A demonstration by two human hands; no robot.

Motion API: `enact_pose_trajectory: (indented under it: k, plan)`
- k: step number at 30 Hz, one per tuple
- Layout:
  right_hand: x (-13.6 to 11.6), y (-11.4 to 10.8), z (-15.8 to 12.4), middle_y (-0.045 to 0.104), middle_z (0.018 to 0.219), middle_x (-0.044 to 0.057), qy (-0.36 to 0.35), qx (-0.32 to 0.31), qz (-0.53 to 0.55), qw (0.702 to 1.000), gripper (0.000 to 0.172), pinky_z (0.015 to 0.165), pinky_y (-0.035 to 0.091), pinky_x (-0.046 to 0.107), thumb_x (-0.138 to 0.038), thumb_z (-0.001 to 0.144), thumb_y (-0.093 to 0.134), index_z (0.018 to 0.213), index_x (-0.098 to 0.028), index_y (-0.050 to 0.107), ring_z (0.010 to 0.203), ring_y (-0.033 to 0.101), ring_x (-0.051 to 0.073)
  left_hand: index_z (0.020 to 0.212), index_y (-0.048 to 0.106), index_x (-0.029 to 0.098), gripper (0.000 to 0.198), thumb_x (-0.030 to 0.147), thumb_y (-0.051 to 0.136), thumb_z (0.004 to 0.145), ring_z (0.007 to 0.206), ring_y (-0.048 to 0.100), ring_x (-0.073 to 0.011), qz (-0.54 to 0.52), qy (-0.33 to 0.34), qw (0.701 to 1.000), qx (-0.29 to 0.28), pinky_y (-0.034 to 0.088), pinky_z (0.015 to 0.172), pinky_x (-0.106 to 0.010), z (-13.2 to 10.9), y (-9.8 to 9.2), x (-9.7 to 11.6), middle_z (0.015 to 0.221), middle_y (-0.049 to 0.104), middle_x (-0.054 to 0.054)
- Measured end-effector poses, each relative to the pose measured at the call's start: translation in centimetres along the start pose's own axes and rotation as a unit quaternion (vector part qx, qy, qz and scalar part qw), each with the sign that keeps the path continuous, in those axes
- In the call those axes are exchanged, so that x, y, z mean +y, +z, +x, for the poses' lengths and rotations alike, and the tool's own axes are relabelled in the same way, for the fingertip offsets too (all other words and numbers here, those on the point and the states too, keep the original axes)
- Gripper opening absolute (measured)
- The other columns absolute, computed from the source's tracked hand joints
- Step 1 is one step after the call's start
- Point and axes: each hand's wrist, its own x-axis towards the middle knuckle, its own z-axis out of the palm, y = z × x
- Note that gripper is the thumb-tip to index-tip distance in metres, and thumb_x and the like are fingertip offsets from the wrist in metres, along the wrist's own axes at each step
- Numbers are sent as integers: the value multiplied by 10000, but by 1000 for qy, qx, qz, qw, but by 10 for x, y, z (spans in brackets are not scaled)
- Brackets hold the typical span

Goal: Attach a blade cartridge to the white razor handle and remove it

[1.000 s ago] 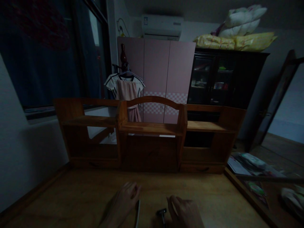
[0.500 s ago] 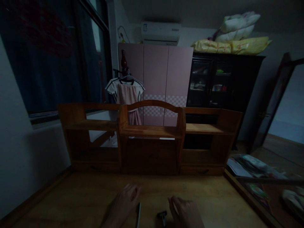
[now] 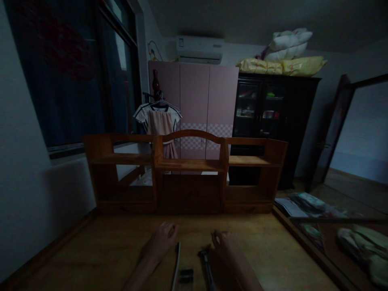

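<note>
My left hand rests on the wooden desktop with its fingers curled in and nothing visible in them. Just to its right lies a thin pale stick, apart from the fingers. My right hand is also curled loosely on the desk, and I see nothing in it. Close beside it on its left lies a dark razor, its T-shaped head pointing away from me. Two small dark pieces lie between the stick and the razor; the dimness hides what they are.
A wooden shelf unit with small drawers spans the desk's back. A wall borders the left. Beyond the raised right edge lie papers and a pale cloth bundle. Behind stand a pink wardrobe and a dark cabinet.
The view has tilted down and shifted, so more of the desk's near part shows, including the two small dark pieces. Both hands keep nearly the same curled pose beside the stick and razor.
</note>
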Motion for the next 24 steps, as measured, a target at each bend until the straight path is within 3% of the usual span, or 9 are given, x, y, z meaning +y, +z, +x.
enact_pose_trajectory:
  k: [3, 6, 9, 12, 16, 20, 24]
  plan:
    - [0, 5, -7, 636, 659, 69, -10, -9, 4, 1000, 399, 535, 310, 232, -398, 915, 401, 715, -163, 653, 620, 587, 155, 741, 603, 186, 329, 349, 368, 903, 765, 552, -189, -10, 18, 1000, 3, 403, 723, -281, -3, 0, 5, 755, 603, -57]
    - [2, 15, -14, 551, 508, 44, -33, -53, 28, 998, 492, 465, 241, 238, -510, 836, 478, 555, -133, 621, 484, 494, 122, 736, 595, 188, 326, 346, 366, 907, 772, 537, -190, -28, 60, 998, -5, 400, 735, -291, -8, 2, 16, 760, 600, -53]
    - [6, 25, -18, 469, 443, -1, -66, -108, 72, 989, 442, 429, 183, 228, -496, 751, 574, 515, -123, 600, 413, 391, 84, 742, 594, 184, 308, 335, 380, 904, 763, 532, -182, -53, 93, 994, -13, 396, 771, -305, -15, 4, 30, 753, 596, -48]
    - [6, 31, -19, 462, 452, -21, -100, -141, 115, 978, 349, 428, 178, 215, -412, 750, 584, 554, -124, 607, 408, 371, 70, 727, 597, 178, 300, 331, 402, 895, 755, 530, -182, -84, 102, 991, -21, 398, 770, -308, -21, 7, 41, 736, 595, -47]
    - [-1, 30, -16, 532, 538, -2, -118, -67, 125, 983, 317, 455, 203, 217, -384, 818, 518, 648, -134, 612, 464, 428, 89, 771, 638, 166, 297, 361, 439, 876, 775, 554, -191, -170, 64, 983, -24, 414, 746, -305, -22, 13, 41, 779, 624, -63]
    - [-3, 29, -10, 587, 663, 13, -136, 39, 135, 981, 200, 529, 266, 212, -339, 837, 524, 762, -162, 581, 589, 502, 123, 898, 663, 138, 346, 434, 492, 842, 781, 608, -202, -357, -38, 931, -69, 461, 725, -305, -17, 22, 33, 842, 668, -82]
    - [-2, 31, -6, 605, 727, 17, -143, 43, 164, 975, 183, 559, 316, 211, -352, 877, 491, 852, -189, 572, 633, 540, 143, 1007, 650, 108, 403, 445, 555, 806, 861, 628, -225, -522, -87, 840, -121, 485, 792, -335, -14, 26, 34, 974, 671, -118]
